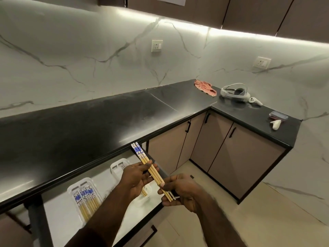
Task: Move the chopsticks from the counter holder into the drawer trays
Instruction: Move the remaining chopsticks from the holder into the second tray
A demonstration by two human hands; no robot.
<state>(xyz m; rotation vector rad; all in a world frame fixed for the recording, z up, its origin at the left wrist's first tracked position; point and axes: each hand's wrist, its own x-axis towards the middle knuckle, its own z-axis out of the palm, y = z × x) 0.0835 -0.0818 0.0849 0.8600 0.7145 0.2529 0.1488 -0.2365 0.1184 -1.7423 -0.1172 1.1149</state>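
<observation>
Chopsticks (151,171) at lower centre, above open drawer (124,216). Your left hand (136,177) and right hand (179,190) both pinch bundle, fingers curled. Align tips, lower flat into tray (119,167), avoid full tray (78,188) lower left.

Below the front edge of the bench (89,125) an open drawer (67,223) holds trays. The left tray (71,188) has chopsticks lying in it; a second tray (115,165) sits farther right, toward the back. Above the drawer, the left hand (137,179) and right hand (179,191) hold a bundle of chopsticks (151,170) between them. At the bench's far right corner lie a cloth (204,87), then a headset (234,94) with a controller (255,101) just beside it. Nearer along the right arm, a container (278,115) sits behind another controller (275,124).
</observation>
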